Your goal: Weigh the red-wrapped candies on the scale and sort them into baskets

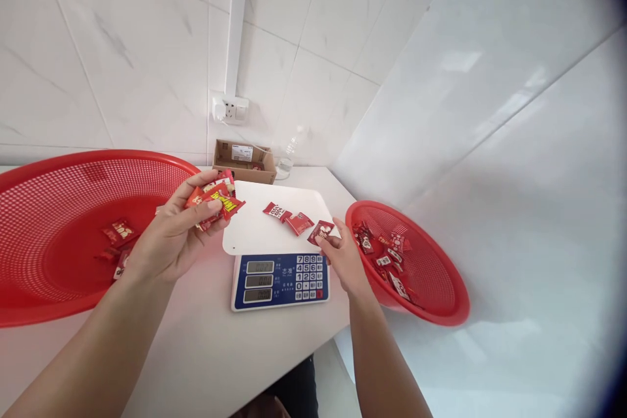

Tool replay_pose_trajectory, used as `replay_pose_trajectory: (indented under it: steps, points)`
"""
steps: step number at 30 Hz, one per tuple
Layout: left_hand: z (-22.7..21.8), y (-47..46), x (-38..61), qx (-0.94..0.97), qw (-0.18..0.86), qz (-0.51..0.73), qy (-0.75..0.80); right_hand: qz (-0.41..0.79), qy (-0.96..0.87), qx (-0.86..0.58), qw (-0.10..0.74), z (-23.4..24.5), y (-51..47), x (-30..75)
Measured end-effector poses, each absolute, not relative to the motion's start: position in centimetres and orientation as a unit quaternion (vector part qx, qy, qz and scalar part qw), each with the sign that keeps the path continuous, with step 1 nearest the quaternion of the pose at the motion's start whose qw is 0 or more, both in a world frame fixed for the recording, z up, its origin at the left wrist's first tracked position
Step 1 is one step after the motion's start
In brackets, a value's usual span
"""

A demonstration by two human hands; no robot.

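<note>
My left hand (169, 235) is closed around a bunch of red candy packets (218, 199), held above the left edge of the scale's white platform (259, 228). My right hand (343, 261) pinches one red packet (321, 232) at the platform's right edge. Two more red packets (289, 217) lie on the platform. The scale's blue keypad front (280, 281) faces me.
A large red mesh basket (44, 209) on the left holds a few packets. A smaller red basket (441, 300) with several packets sits at the right table edge. A cardboard box (243, 161), a clear bottle (287, 157) and a wall socket (230, 109) stand behind.
</note>
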State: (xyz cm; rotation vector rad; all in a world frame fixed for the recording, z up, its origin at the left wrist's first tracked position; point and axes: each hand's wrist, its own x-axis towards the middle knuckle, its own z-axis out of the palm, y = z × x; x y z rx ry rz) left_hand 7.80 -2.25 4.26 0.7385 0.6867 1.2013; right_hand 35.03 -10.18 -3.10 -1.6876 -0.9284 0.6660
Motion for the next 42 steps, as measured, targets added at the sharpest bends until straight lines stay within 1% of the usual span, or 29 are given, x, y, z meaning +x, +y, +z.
replay_pose_trajectory:
  steps: [4,6,8,13,18,21,24,27,30,33,36,39,42]
  points:
    - [4.2,-2.4,8.1,0.344,0.712,0.533,0.301,0.131,-0.446,-0.763,0.450,-3.0,-10.1,35.0]
    - [4.1,-2.5,8.3,0.352,0.714,0.525,0.300,0.093,-0.461,-0.761,0.447,-2.6,-10.3,34.6]
    - [4.0,-2.6,8.5,0.367,0.713,0.517,0.297,0.103,-0.474,-0.741,0.465,-1.9,-10.8,34.0]
    - [2.7,-3.1,9.5,0.438,0.699,0.488,0.285,0.183,-0.512,-0.671,0.505,-0.4,-12.3,31.8]
    - [1.3,-4.1,10.9,0.509,0.696,0.427,0.270,0.233,-0.597,-0.591,0.490,-0.4,-13.1,28.9]
    - [0.8,-4.7,11.5,0.526,0.700,0.397,0.274,0.229,-0.616,-0.577,0.485,-0.7,-12.9,27.7]
    - [0.5,-4.7,11.8,0.528,0.706,0.384,0.276,0.223,-0.603,-0.576,0.505,-0.8,-12.6,27.2]
    - [0.3,-4.4,11.9,0.515,0.712,0.390,0.275,0.210,-0.592,-0.577,0.522,-0.9,-12.4,27.4]
    - [0.6,-3.9,11.7,0.489,0.709,0.423,0.281,0.192,-0.578,-0.593,0.527,-1.2,-12.1,28.0]
    - [1.4,-3.3,11.0,0.461,0.698,0.464,0.292,0.170,-0.565,-0.624,0.513,-2.0,-11.5,28.9]
    - [2.0,-2.8,10.3,0.446,0.694,0.483,0.294,0.148,-0.568,-0.655,0.476,-3.1,-10.5,29.8]
    - [2.2,-2.6,9.9,0.447,0.696,0.480,0.294,0.135,-0.578,-0.681,0.429,-4.1,-9.6,30.4]
    - [2.0,-2.6,9.8,0.466,0.703,0.452,0.292,0.122,-0.573,-0.688,0.427,-4.1,-9.4,30.6]
